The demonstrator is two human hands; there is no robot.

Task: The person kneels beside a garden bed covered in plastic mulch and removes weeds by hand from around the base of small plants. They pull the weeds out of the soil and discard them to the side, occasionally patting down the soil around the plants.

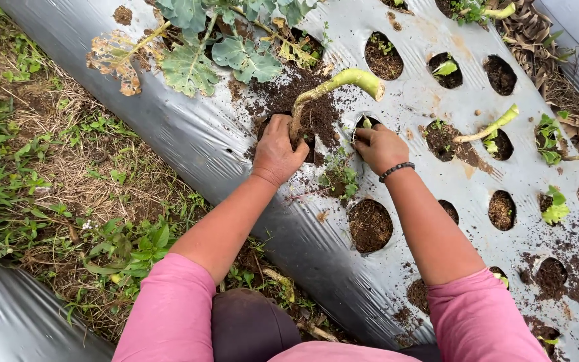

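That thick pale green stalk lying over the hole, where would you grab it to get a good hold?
Low down, probably, near the base of the stalk, coming from the near side as the left hand does. It is thick and bare there, and its cut top leans away to the right.

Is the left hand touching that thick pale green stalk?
Touching. The head view shows the left hand wrapped around the base of the pale green stalk, no gap.

Pale-green cut stalk (333, 86), tilted, soil-caked
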